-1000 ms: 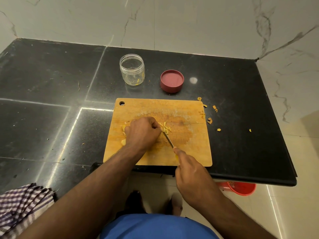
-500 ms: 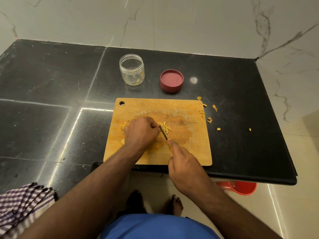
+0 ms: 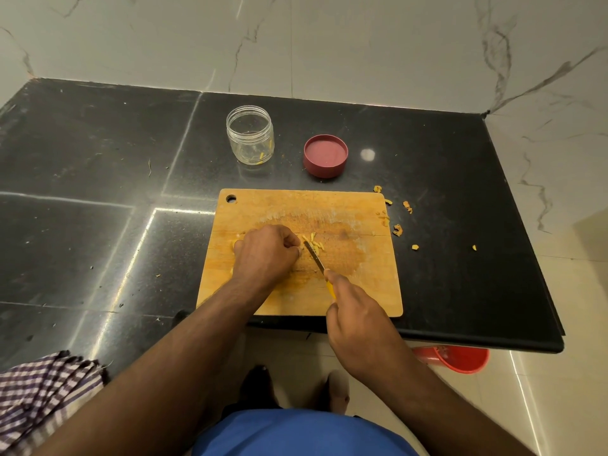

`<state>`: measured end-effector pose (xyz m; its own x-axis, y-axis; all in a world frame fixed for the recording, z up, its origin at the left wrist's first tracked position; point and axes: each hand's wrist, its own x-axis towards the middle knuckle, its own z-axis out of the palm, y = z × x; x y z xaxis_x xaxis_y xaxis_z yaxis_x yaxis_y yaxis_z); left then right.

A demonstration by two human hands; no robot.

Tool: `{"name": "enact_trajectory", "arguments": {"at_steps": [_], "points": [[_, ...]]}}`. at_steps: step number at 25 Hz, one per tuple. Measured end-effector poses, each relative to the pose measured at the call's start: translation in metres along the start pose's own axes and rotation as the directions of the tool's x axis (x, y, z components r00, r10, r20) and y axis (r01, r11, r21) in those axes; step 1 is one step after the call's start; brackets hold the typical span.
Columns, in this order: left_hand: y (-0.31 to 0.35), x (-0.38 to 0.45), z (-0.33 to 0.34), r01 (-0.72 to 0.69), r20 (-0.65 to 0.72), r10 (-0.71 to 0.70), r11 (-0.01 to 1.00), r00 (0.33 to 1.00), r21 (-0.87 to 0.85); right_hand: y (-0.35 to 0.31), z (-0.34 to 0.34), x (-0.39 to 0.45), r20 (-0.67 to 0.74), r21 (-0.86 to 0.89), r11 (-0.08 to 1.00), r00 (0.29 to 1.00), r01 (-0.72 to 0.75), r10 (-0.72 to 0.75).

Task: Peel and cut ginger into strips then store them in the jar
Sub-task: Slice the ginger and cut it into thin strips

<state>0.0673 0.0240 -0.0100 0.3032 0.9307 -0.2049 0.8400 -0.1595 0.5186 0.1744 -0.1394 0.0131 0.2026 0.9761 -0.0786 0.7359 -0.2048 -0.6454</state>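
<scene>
On the cutting board (image 3: 362,291), left hand (image 3: 265,253) curled over the ginger, mostly hidden. Right hand (image 3: 357,319) grips the knife (image 3: 314,256), which has moved forward since a second ago. Strips (image 3: 314,241) piling at its 1 o'clock; slicing continues. Jar (image 3: 250,134) at 11, nearly empty.

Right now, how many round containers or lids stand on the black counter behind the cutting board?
2: an open clear jar at back left, and a red lid to its right, apart from it.

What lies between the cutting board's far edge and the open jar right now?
Nothing: in the head view only bare black countertop separates the cutting board from the jar. The red lid sits off to the jar's right.
</scene>
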Motion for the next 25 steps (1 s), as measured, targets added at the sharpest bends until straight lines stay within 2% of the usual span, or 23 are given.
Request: {"name": "enact_trajectory", "arguments": {"at_steps": [6,11,19,25], "points": [[-0.003,0.0,0.002,0.007,-0.019,-0.007,1.0,1.0,-0.015,-0.002,0.009,0.011,0.039,-0.082,0.996,0.999,0.024,-0.02],[-0.003,0.001,0.004,0.001,-0.038,-0.001,1.0,0.999,-0.002,-0.001,0.003,-0.01,0.125,-0.137,0.99,0.992,0.023,-0.006],[-0.008,-0.001,0.004,-0.007,-0.015,0.007,1.0,1.0,-0.008,-0.002,0.007,0.002,0.032,-0.038,0.999,0.999,0.024,-0.023],[-0.004,-0.002,0.001,-0.003,-0.034,0.004,1.0,0.999,0.013,-0.004,0.011,0.01,0.083,-0.075,0.997,0.996,0.016,-0.01]]}}
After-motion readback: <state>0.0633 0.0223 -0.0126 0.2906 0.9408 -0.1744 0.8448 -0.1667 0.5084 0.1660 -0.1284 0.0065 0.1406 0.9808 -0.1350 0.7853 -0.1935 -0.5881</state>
